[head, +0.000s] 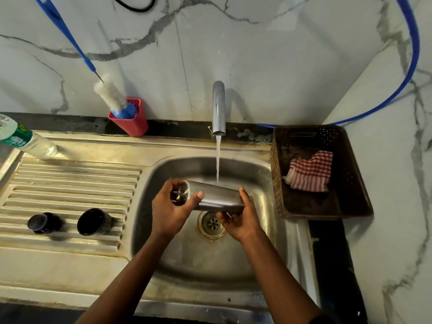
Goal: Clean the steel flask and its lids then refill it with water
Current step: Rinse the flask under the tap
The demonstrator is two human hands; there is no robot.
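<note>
Steel cylindrical flask (pixel 217 197) lies sideways under the chrome tap (pixel 218 106)'s stream above the steel sink (pixel 163 174), left hand (pixel 168 213) gripping its mouth end, right hand (pixel 240 220) its base; two black round lids (pixel 93 222) rest left.

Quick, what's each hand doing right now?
Left hand: grips the mouth end of the cylindrical silver steel flask.
Right hand: holds the same flask's base end.

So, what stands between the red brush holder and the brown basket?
The steel tap stands there, its water falling on the flask, as the head view shows.
</note>
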